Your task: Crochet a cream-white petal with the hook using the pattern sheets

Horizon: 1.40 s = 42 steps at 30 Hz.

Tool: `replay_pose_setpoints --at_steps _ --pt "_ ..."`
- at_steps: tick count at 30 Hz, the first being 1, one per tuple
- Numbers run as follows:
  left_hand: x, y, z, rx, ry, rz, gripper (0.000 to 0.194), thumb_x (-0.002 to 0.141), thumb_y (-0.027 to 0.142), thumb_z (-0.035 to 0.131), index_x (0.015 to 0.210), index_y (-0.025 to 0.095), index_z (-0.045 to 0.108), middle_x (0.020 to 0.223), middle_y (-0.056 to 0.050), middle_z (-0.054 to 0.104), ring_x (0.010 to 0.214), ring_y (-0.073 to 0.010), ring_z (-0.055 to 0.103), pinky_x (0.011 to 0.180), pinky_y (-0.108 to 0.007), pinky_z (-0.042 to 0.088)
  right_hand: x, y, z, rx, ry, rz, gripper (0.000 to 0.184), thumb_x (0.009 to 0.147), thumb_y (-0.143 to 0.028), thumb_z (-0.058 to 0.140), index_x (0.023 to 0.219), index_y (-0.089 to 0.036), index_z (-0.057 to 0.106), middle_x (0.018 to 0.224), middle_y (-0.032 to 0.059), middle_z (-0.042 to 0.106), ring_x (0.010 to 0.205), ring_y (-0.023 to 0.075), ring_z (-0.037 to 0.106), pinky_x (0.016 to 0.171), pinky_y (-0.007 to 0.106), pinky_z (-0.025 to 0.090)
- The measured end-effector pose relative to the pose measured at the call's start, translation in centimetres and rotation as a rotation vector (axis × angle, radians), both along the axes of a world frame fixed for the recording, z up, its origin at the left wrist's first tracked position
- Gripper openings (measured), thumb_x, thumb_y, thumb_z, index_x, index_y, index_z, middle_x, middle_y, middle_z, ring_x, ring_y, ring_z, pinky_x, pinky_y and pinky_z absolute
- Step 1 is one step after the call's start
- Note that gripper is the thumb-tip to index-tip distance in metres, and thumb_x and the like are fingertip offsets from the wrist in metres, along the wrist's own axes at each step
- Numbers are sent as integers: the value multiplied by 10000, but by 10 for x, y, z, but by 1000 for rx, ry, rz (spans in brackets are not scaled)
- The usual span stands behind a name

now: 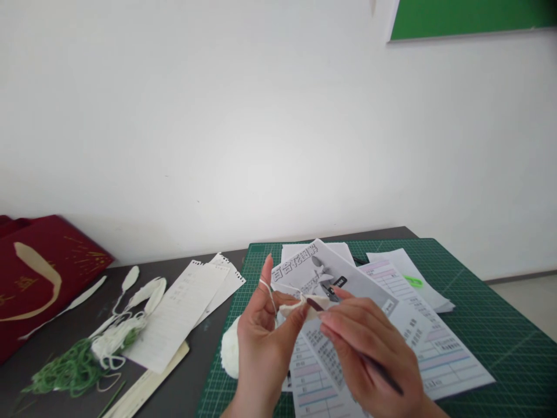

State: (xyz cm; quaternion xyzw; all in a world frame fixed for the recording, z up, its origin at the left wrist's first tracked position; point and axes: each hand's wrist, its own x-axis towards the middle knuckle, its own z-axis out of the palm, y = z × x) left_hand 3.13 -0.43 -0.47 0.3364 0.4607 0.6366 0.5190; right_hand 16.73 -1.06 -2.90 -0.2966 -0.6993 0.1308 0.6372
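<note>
My left hand point(270, 342) pinches a small white crocheted piece point(287, 309) between thumb and fingers. A strand of white yarn point(268, 285) loops around its raised index finger. In my right hand point(369, 348) is a crochet hook point(383, 374) with a dark handle, its front end at the crocheted piece; the hook's tip is hard to make out. Behind my left wrist a ball of white yarn point(230, 348) rests on the green cutting mat, partly hidden. Under both hands lie printed pattern sheets point(300, 261).
Left on the dark table are tangled green yarn point(69, 368), white crocheted petals point(154, 293), handwritten notes point(178, 307) and a dark red bag point(39, 278). A bright green clip-like item point(413, 281) lies on papers at right. The cutting mat point(491, 325) extends rightward; a white wall stands behind.
</note>
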Motion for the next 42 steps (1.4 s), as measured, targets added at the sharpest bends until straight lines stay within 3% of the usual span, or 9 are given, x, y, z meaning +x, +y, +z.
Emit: replay_pose_setpoints --at_steps 2,6,10,13,16,21,26,35,42 --pt "0 1 0 -13 -89 -50 902 631 111 794 1426 255 391 635 47 649 603 -119 604 671 -238 487 -1 -3 1 65 -41 3 521 706 56 615 1136 -235 658 872 42 738 771 207 680 864 446 550" --pt "3 0 -4 32 -88 -23 848 639 101 790 1394 278 446 627 54 639 613 -115 605 684 -233 484 -1 0 -3 -57 101 -29 455 769 41 560 1084 -274 656 826 18 719 786 196 671 826 439 564" --pt "7 -4 -9 138 66 131 815 618 90 804 1356 266 508 667 24 687 673 -150 627 765 -264 482 5 2 -9 160 -249 -44 550 748 21 570 1256 -190 591 993 113 742 915 242 678 905 462 535" --pt "5 -4 -4 84 -58 30 839 639 100 795 1389 267 457 669 30 682 642 -130 617 713 -239 487 6 1 -11 221 -318 -58 576 754 -1 584 1299 -186 564 1069 123 733 978 260 666 953 468 505" --pt "-3 -1 6 -26 -238 -155 865 644 79 786 1410 229 414 594 71 610 561 -82 570 646 -195 473 0 4 -10 11 21 51 452 790 -17 589 1154 -273 667 996 55 749 912 226 675 827 396 555" --pt "-12 0 17 -107 -210 -199 892 615 73 804 1408 175 411 618 55 622 582 -86 581 639 -196 471 -13 14 -10 -588 733 347 96 815 -222 690 879 -265 747 813 0 746 755 141 684 694 234 555" --pt "-10 -10 23 -135 -124 -256 825 650 132 789 1394 187 437 649 46 609 542 -89 554 530 -201 455 -7 19 -4 -886 970 563 138 804 -322 709 792 -187 733 666 5 715 643 112 669 648 202 548" --pt "-12 -15 27 -185 -82 -347 780 665 149 791 1371 234 471 674 56 579 611 -90 557 564 -195 459 8 22 2 -772 826 559 145 834 -300 670 765 -181 714 735 -13 653 660 95 606 700 224 548" --pt "-14 -13 21 -168 -120 -441 713 697 131 776 1347 243 506 671 47 611 624 -89 580 612 -195 483 19 24 4 -680 704 572 157 858 -302 631 766 -201 708 725 -6 615 672 131 589 763 340 565"
